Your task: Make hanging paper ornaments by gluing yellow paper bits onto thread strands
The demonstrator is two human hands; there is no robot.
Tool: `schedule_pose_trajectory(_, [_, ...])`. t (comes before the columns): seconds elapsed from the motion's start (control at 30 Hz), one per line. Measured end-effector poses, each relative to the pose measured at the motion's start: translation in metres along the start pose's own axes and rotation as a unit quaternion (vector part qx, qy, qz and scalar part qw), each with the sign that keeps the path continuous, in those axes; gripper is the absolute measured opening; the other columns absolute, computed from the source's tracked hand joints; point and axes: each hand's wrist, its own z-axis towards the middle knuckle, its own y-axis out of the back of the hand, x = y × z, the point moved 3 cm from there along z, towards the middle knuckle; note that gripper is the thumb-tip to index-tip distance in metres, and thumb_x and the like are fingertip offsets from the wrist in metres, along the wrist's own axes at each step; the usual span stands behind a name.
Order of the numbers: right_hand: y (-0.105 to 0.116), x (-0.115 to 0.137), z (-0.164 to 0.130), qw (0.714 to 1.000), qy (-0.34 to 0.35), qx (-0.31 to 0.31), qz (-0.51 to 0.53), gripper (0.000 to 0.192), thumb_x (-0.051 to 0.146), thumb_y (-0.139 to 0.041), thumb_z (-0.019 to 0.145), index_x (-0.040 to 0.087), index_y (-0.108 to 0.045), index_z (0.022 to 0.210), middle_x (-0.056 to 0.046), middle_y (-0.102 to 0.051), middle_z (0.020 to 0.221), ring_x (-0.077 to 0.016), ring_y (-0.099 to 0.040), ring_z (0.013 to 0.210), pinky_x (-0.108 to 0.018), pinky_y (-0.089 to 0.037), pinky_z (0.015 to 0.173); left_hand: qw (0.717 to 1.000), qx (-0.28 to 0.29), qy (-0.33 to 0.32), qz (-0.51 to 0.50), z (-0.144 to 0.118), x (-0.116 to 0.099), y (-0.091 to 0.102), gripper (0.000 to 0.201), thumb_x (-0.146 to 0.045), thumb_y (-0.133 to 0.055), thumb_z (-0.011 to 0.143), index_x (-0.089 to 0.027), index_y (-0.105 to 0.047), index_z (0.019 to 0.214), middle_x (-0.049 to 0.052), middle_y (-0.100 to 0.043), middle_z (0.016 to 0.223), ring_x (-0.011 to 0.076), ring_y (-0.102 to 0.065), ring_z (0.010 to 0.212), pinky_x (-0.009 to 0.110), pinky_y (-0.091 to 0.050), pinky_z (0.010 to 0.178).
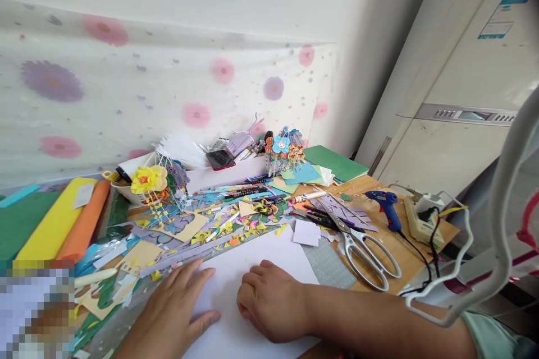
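White sheet (269,261) lies under both hands' fingers (191,280).

The wooden table (381,238) is crowded. A white paper sheet (252,258) lies at its near edge, beside a grey cutting mat (330,269). Large scissors (362,247) rest toward the right edge, with a blue glue gun (387,207) and a power strip (421,221) near the right corner. Coloured paper scraps (219,224) and pens (248,190) cover the middle. Yellow and orange rolls (67,219) lie at the left, green sheets (334,162) at the far right corner.
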Motion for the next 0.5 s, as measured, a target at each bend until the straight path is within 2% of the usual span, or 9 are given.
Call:
schedule_pose_trajectory(0.1, [0.001, 0.002, -0.001, 1.000, 0.000, 0.018, 0.021, 0.011, 0.025, -0.054, 0.088, 0.016, -0.060, 0.092, -0.007, -0.067, 0.091, -0.0218, -0.060, 0.078, -0.036, -0.048, 0.072, 1.000, 0.003, -0.002, -0.003, -0.003, -0.003, 0.002, 0.056, -0.043, -0.066, 0.073, -0.026, -0.066, 0.126, 0.011, -0.053, 0.144, 0.0366, -0.045, 0.134, 0.054, -0.033, 0.112])
schedule_pose_trajectory(0.2, [0.001, 0.008, -0.004, 0.995, 0.001, 0.038, 0.089, 0.009, 0.022, -0.061, 0.083, 0.016, -0.060, 0.091, -0.006, -0.068, 0.092, -0.0207, -0.061, 0.084, -0.033, -0.048, 0.077, 1.000, 0.015, 0.004, -0.003, -0.004, -0.005, 0.002, 0.056, -0.042, -0.065, 0.073, -0.026, -0.065, 0.127, 0.011, -0.052, 0.145, 0.0354, -0.044, 0.136, 0.054, -0.032, 0.113])
schedule_pose_trajectory(0.3, [0.010, 0.006, -0.005, 0.982, -0.030, 0.012, 0.187, 0.007, 0.017, -0.060, 0.083, 0.016, -0.062, 0.090, -0.005, -0.069, 0.091, -0.0174, -0.062, 0.085, -0.026, -0.048, 0.076, 0.999, 0.027, 0.018, -0.004, -0.007, -0.008, 0.004, 0.058, -0.042, -0.065, 0.073, -0.026, -0.064, 0.129, 0.011, -0.050, 0.147, 0.0348, -0.042, 0.137, 0.053, -0.032, 0.112])
schedule_pose_trajectory(0.37, [0.022, -0.008, -0.001, 0.967, -0.079, -0.031, 0.242, 0.008, 0.012, -0.056, 0.084, 0.016, -0.062, 0.087, -0.005, -0.068, 0.089, -0.0153, -0.062, 0.080, -0.023, -0.048, 0.072, 0.999, 0.028, 0.019, -0.008, -0.008, -0.011, 0.005, 0.057, -0.043, -0.065, 0.073, -0.027, -0.064, 0.129, 0.011, -0.049, 0.147, 0.0342, -0.042, 0.137, 0.052, -0.032, 0.113])
schedule_pose_trajectory(0.43, [0.037, -0.033, 0.007, 0.952, -0.127, -0.084, 0.265, 0.016, 0.005, -0.054, 0.079, 0.016, -0.064, 0.084, -0.005, -0.068, 0.088, -0.0148, -0.063, 0.079, -0.024, -0.049, 0.071, 0.999, 0.028, 0.018, -0.008, -0.010, -0.013, 0.007, 0.057, -0.042, -0.065, 0.074, -0.027, -0.064, 0.128, 0.011, -0.050, 0.147, 0.0340, -0.043, 0.137, 0.052, -0.032, 0.113])
schedule_pose_trajectory(0.5, [0.055, -0.067, 0.015, 0.947, -0.149, -0.144, 0.246, 0.031, -0.006, -0.050, 0.071, 0.016, -0.066, 0.083, -0.006, -0.069, 0.102, -0.0161, -0.064, 0.094, -0.026, -0.050, 0.081, 1.000, 0.018, 0.018, -0.006, -0.010, -0.011, 0.007, 0.055, -0.040, -0.064, 0.073, -0.027, -0.066, 0.127, 0.011, -0.051, 0.146, 0.0352, -0.044, 0.136, 0.053, -0.034, 0.111])
